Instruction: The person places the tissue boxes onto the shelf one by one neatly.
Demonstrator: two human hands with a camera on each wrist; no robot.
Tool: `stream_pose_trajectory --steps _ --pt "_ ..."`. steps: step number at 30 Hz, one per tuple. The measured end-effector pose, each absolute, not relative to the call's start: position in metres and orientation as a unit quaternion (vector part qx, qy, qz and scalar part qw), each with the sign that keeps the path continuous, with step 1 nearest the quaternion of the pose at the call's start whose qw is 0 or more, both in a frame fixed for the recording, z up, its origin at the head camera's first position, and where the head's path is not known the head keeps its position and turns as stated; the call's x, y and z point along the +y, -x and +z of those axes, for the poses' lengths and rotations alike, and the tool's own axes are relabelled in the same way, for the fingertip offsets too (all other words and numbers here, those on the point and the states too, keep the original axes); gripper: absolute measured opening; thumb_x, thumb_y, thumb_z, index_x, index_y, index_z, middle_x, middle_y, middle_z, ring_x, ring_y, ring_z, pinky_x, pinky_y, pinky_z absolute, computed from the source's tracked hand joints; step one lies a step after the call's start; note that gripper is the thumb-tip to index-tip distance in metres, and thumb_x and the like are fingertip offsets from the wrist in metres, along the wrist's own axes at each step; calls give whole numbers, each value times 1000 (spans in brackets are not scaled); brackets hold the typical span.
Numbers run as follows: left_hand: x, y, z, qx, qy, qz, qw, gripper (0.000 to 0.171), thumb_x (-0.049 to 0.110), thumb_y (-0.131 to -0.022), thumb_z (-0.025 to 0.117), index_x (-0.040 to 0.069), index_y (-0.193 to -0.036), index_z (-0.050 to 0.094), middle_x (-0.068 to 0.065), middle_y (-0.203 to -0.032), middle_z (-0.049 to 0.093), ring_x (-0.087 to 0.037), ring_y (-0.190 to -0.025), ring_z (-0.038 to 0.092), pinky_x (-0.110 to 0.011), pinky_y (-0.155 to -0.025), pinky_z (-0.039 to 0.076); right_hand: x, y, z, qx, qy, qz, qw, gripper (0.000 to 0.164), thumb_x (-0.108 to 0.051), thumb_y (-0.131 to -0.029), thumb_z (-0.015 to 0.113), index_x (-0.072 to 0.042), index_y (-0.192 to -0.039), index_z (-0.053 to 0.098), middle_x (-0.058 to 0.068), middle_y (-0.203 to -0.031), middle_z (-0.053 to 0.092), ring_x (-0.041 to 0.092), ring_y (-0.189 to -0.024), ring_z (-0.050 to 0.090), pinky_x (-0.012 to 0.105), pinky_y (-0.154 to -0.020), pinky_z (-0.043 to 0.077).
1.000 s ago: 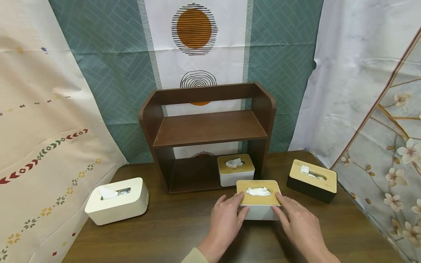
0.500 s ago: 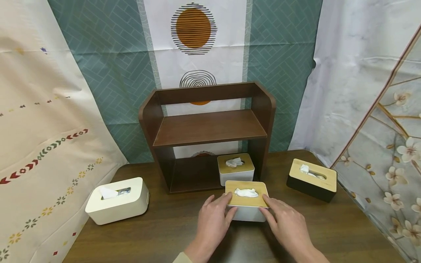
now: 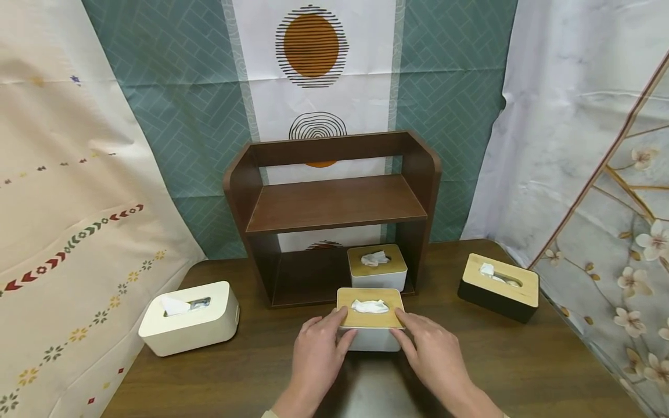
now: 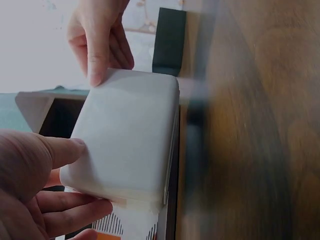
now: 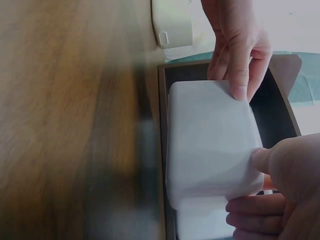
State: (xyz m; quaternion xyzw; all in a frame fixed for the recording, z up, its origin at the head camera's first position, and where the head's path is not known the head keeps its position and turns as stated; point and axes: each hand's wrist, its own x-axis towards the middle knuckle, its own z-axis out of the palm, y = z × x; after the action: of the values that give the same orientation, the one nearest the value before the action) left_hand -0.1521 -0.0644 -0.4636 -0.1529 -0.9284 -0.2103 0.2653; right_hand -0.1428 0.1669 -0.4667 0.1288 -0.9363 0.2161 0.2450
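Observation:
Both hands hold a small white tissue box (image 3: 373, 339) with a wooden lid and a tissue showing in its slot. My left hand (image 3: 316, 353) grips its left side, the thumb (image 4: 67, 150) along the white front. On the right side my right hand (image 3: 432, 351) holds it the same way, thumb low on the front and fingers up at the lid edge. The box is just in front of the brown shelf (image 3: 334, 203). A matching white tissue box (image 3: 378, 281) stands behind it, in the right part of the shelf's lower compartment.
A cream tissue box (image 3: 193, 332) sits at the left of the wooden table (image 3: 251, 371). A black tissue box with a wooden lid (image 3: 496, 305) stands to the right of the shelf. Patterned cloths (image 3: 449, 116) hang behind and along both sides.
Both hands have moved left with the white tissue box, from in front of the shelf's right end toward the middle. The other tissue boxes have stayed put.

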Motion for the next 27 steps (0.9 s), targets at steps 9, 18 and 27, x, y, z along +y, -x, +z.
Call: stream_pose_trajectory --steps 9,18,27 --pt "-86 152 -466 -924 138 -202 294 46 28 -91 94 5 -129 81 -10 -121 82 -22 -104 81 -49 -95 61 144 154 -468 -932 -149 223 246 45 -32 -98 87 -9 -136 79 10 -124 81 31 -114 78 57 -89 64" --pt "-103 155 -464 -924 111 -204 302 48 27 -89 96 4 -128 81 -11 -121 82 -26 -101 81 -50 -93 62 124 164 -468 -923 -175 223 258 43 -30 -98 87 -8 -135 80 10 -123 81 30 -113 79 54 -89 64" --pt "-119 159 -466 -919 83 -222 314 47 26 -89 96 4 -128 81 -15 -122 81 -40 -97 80 -57 -81 63 106 178 -469 -921 -199 214 258 42 -30 -100 84 -7 -136 79 11 -121 82 30 -111 79 52 -89 64"
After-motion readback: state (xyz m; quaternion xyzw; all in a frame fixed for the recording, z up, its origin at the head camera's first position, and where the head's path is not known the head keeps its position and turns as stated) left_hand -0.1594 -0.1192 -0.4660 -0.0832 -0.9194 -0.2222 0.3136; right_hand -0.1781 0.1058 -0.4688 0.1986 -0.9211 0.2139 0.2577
